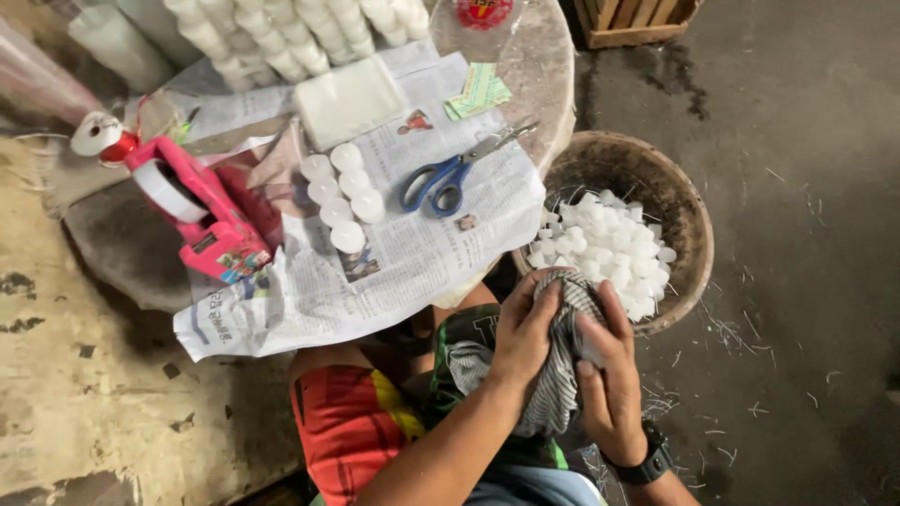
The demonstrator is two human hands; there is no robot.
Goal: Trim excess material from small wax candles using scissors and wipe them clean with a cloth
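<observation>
Both of my hands are wrapped around a grey striped cloth [561, 367] held over my lap. My left hand [521, 330] grips the cloth from the left, and my right hand [609, 379], with a black watch on its wrist, presses it from the right. Whatever is inside the cloth is hidden. Just beyond my hands stands a round brown basket [689, 215] filled with several small white candles [607, 245].
On a newspaper [412, 253] spread over the round table lie blue-handled scissors [450, 176], several white candles [342, 195] in two rows, a pink tape dispenser [202, 214] and a white wrapped packet [349, 98]. Bagged candles [281, 33] lie at the back. A wooden crate [637, 19] stands far right.
</observation>
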